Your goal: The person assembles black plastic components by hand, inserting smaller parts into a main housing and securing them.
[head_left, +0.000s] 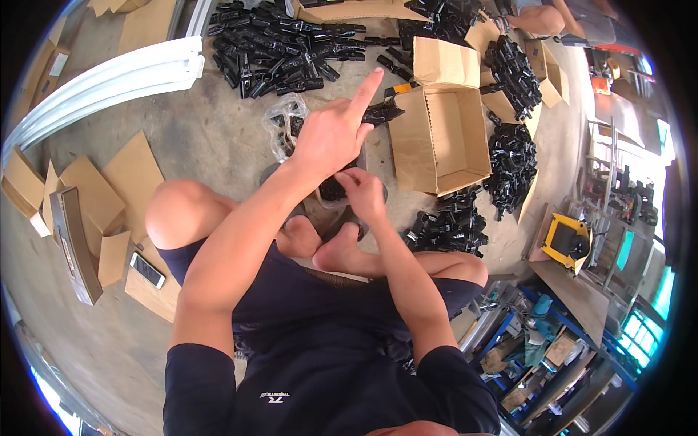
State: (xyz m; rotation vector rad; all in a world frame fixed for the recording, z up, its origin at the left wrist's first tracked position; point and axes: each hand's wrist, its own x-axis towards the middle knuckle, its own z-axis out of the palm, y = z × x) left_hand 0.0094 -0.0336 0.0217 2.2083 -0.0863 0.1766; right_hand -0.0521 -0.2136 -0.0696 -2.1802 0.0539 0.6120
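My left hand (327,138) is in front of me with its index finger stretched out and the other fingers curled. A black molded part (383,112) sticks out between that finger and the thumb, its near end hidden by the hand. Below it, my right hand (366,195) has its fingertips pinched together at a mass of small dark pieces (332,190); what they pinch is too small to make out. Clear plastic bagging (279,131) with more dark pieces lies just beyond my left wrist.
An open cardboard box (454,142) stands right of my hands. Heaps of black parts (269,51) lie ahead and to the right. On the left are flattened cartons (91,189), a phone (147,270) and white metal profiles (109,76). Another person's knee (539,20) shows far right.
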